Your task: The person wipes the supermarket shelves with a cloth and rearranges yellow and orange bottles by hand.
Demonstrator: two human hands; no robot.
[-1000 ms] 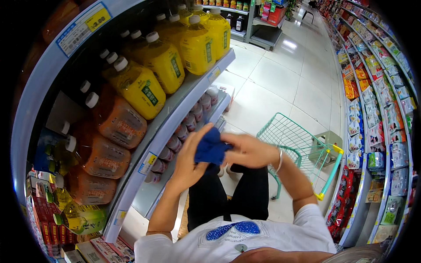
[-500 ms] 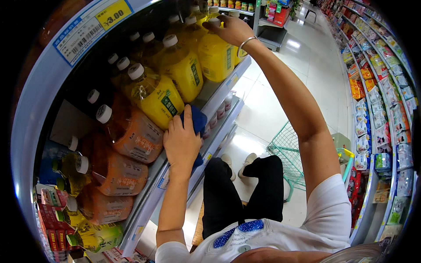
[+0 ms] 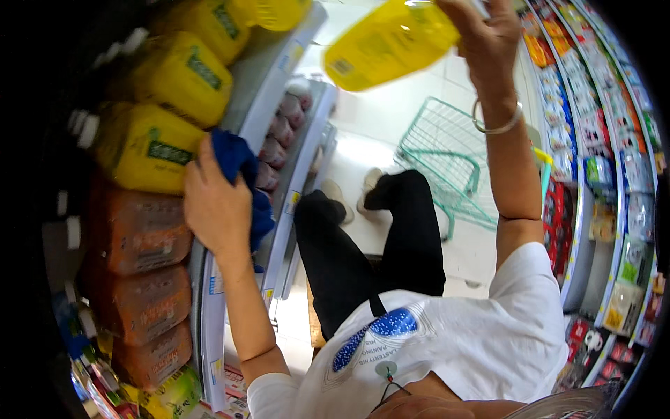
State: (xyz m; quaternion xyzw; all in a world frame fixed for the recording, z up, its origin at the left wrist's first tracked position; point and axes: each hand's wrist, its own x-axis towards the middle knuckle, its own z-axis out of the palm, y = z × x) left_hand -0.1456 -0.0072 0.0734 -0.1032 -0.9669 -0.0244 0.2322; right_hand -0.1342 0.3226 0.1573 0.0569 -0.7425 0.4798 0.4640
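Head view, then. What is the left hand [image 3: 218,202] doing?

— It is resting on the front edge of the upper shelf [image 3: 276,66], fingers curled shut around a dark blue cloth [image 3: 241,174]. The cloth is bunching out past the fingers and hanging down over the shelf lip, just in front of a yellow oil jug [image 3: 150,150].

— And the right hand [image 3: 488,38]?

— It is reaching up, away from the shelf, closed on a large yellow oil bottle [image 3: 391,42]. The bottle is hanging in the air, tilted, over the pale floor [image 3: 391,119], well apart from the jugs on the shelf. How the fingers are wrapping its top I cannot tell, since the hand is covering it. A thin bangle [image 3: 497,127] is sitting on that wrist.

— What is lying around them?

— More yellow jugs are standing along the shelf, with brown-orange bottles [image 3: 139,230] beside them, nearer the person. Small reddish jars [image 3: 283,129] are lining the shelf below. A green wire shopping basket [image 3: 447,153] is standing on the floor past the person's black trousers [image 3: 377,244], and packaged goods [image 3: 593,126] are filling the racks along the right.
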